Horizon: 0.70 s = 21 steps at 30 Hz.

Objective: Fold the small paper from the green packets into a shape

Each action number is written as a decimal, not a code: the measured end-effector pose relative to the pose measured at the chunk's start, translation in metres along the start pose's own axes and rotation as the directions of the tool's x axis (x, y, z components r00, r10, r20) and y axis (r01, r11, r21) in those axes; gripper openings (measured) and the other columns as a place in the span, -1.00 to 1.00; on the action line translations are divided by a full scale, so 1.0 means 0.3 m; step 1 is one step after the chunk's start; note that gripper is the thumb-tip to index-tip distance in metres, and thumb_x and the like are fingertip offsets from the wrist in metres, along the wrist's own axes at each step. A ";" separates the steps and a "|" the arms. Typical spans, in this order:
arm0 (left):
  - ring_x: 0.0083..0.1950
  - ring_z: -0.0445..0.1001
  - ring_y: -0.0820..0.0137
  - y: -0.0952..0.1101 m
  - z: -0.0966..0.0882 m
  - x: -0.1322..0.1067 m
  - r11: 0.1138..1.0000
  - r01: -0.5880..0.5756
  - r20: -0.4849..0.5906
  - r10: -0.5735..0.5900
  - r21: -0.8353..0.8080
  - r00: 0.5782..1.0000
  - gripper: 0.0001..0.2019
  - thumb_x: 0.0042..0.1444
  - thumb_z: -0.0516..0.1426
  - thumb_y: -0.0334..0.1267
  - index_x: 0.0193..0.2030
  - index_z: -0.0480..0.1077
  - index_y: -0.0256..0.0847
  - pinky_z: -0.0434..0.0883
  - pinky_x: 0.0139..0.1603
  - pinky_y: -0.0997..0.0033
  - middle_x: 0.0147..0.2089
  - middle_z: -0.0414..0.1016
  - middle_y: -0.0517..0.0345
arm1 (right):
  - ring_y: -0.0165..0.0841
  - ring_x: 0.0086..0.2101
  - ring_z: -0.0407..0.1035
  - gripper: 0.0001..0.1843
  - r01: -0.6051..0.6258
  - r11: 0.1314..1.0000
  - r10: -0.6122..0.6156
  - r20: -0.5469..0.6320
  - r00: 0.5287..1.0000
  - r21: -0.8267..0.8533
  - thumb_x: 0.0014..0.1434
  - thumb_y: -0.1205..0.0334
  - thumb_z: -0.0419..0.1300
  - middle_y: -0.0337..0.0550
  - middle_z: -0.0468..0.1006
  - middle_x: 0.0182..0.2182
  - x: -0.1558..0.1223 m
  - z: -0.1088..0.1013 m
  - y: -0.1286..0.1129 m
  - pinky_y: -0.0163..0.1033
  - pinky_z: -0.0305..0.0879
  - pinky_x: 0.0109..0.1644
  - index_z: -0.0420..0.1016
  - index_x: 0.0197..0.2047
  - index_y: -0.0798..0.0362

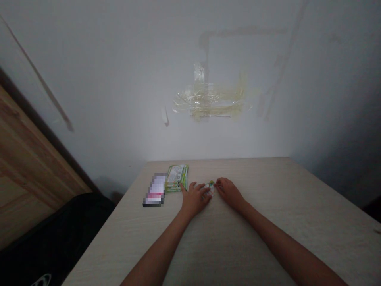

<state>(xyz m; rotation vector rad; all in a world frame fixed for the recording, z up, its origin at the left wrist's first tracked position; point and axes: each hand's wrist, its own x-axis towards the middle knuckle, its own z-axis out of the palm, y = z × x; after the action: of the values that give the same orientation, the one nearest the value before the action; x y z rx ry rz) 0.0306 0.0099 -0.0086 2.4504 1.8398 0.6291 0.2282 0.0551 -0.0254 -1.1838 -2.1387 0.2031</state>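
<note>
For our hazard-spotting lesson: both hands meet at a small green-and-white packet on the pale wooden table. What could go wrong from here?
1. The small green-and-white packet sits between the fingertips of the left hand and right hand; pulled apart, it might spill over the pale wooden table.
2. The stack of green packets lies beside the left hand, and a flat dark-edged rectangular object lies near the table's left edge; a sideways nudge could knock it off.

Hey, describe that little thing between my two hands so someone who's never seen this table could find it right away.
On the pale table against the white wall, look toward the far edge, where the left hand and right hand meet. The small packet lies between their fingertips: one tiny green-and-white piece, far smaller than the stack of green packets left of the hands.
</note>
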 end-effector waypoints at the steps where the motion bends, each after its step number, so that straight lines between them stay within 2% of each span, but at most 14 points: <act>1: 0.31 0.15 0.04 0.000 -0.001 0.001 1.000 -0.003 -0.003 0.003 0.002 1.000 -0.69 0.15 0.10 0.08 0.03 0.42 0.30 -0.49 0.20 -0.59 0.19 0.43 0.30 | -0.29 -0.13 0.38 -0.86 0.011 1.000 -0.010 0.005 1.000 -0.012 0.21 0.39 0.08 -0.08 0.50 -0.20 0.000 0.002 0.001 -0.18 0.28 0.02 0.34 -0.14 0.07; 7: 0.28 0.18 0.04 0.006 -0.013 0.004 1.000 -0.001 -0.004 0.002 0.019 1.000 -0.69 0.13 0.11 0.09 0.02 0.43 0.31 -0.50 0.19 -0.60 0.17 0.45 0.29 | -0.28 -0.14 0.37 -0.84 0.039 0.998 -0.039 0.002 0.999 -0.041 0.20 0.38 0.10 -0.07 0.47 -0.18 -0.003 0.010 0.006 -0.18 0.31 0.01 0.35 -0.13 0.06; 13: 0.28 0.18 0.05 0.013 -0.020 0.004 1.000 0.013 0.005 -0.013 0.021 1.000 -0.70 0.13 0.10 0.08 0.01 0.44 0.29 -0.46 0.21 -0.58 0.16 0.46 0.27 | -0.29 -0.15 0.36 -0.90 0.064 0.996 -0.065 -0.010 0.998 -0.059 0.21 0.37 0.10 -0.11 0.47 -0.23 -0.012 0.000 -0.013 -0.18 0.31 0.00 0.36 -0.19 0.05; 21: 0.22 0.24 0.07 0.006 -0.008 0.005 1.000 0.002 -0.023 -0.002 -0.026 1.000 -0.72 0.12 0.13 0.06 -0.02 0.45 0.31 -0.54 0.18 -0.59 0.13 0.48 0.29 | -0.31 -0.18 0.36 -0.89 0.101 0.995 -0.101 0.028 0.994 -0.018 0.17 0.40 0.09 -0.13 0.47 -0.27 -0.022 -0.024 -0.033 -0.20 0.31 -0.02 0.36 -0.23 0.05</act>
<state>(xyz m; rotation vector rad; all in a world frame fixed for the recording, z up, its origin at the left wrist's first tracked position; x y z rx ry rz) 0.0319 0.0101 -0.0054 2.4351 1.8298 0.6797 0.2282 0.0430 -0.0188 -1.0862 -2.2230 0.1542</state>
